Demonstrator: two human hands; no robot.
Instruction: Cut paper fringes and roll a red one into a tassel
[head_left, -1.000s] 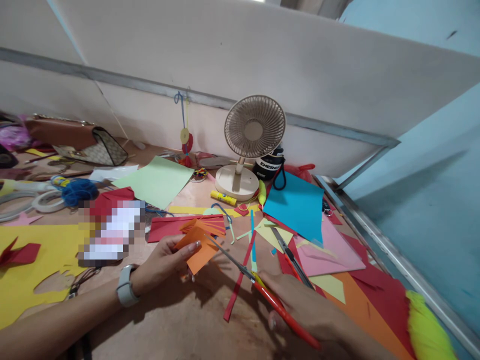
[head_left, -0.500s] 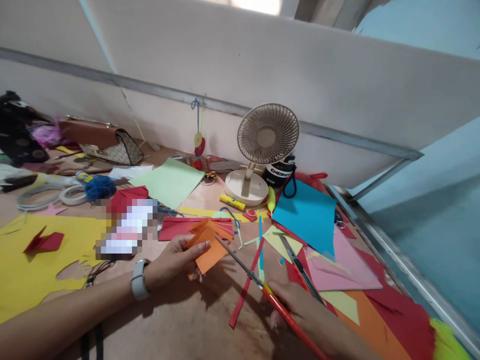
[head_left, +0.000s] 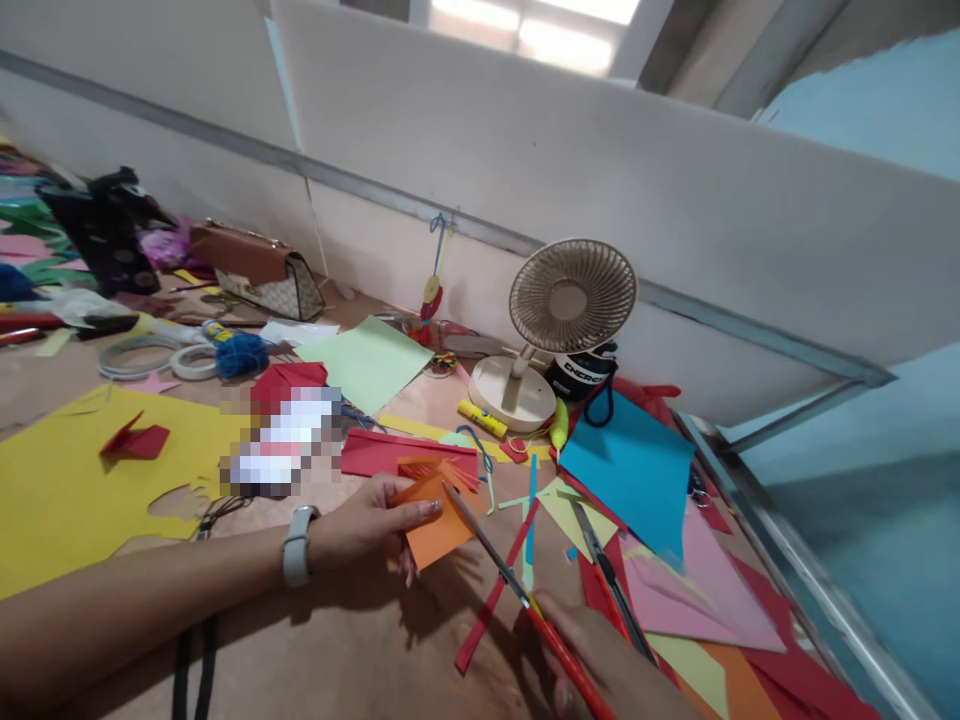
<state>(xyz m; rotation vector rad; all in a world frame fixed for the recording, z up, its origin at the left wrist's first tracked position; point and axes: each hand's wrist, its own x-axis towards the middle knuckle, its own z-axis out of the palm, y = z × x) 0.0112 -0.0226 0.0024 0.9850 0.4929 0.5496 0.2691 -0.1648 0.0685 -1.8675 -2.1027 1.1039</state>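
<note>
My left hand, with a grey watch on its wrist, pinches a folded piece of orange paper. Thin slits run along the paper's far edge. In my right hand is a pair of scissors with red handles. The blade tips lie at the orange paper's upper edge; whether they are cutting into it I cannot tell. Beneath the scissors a red paper strip rests on the table. A red folded paper lies just beyond my left hand. A second pair of red-handled scissors sits right of my right hand.
A small fan stands at the back beside a black container. Blue paper and pink paper lie to the right. Yellow paper, tape rolls and blue yarn occupy the left. A handbag is farther back.
My view has shifted left and tilted, so the table's things appear farther right. Both hands keep their holds, and the scissors stay at the orange paper's upper edge.
</note>
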